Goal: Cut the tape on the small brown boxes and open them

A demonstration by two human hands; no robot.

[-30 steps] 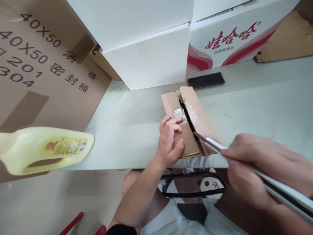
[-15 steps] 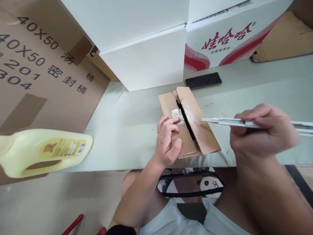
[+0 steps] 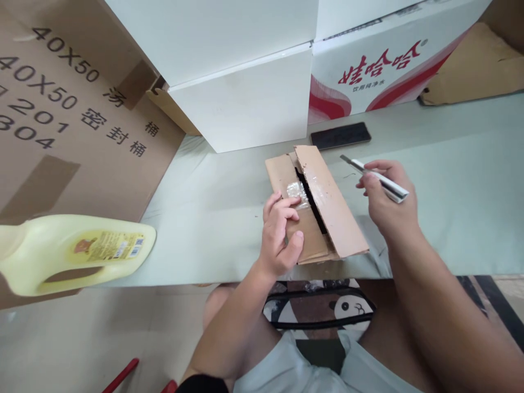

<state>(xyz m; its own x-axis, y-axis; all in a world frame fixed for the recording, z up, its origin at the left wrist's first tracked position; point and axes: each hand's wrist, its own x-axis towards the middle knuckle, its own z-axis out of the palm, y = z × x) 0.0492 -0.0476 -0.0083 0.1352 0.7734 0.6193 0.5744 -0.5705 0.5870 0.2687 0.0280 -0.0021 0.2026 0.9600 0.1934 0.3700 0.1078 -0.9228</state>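
Swung clear to three o'clock, my right hand (image 3: pixel 391 203) grips the slim white cutter (image 3: pixel 387 184), left hand (image 3: pixel 282 237) spread on the brown cardboard box (image 3: pixel 332 210).

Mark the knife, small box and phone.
Knife (image 3: pixel 388 185): head view, on its handle.
Small box (image 3: pixel 331 204): head view, on its right-hand flap.
Phone (image 3: pixel 340 136): head view, on its dark face.

Before you, a pale green tabletop (image 3: pixel 458 202) is carrying a small cardboard box (image 3: pixel 333 210) near your edge, a dark phone (image 3: pixel 340 135) beyond it, and a white box (image 3: pixel 245 103) and red-printed carton (image 3: pixel 368 93) behind.
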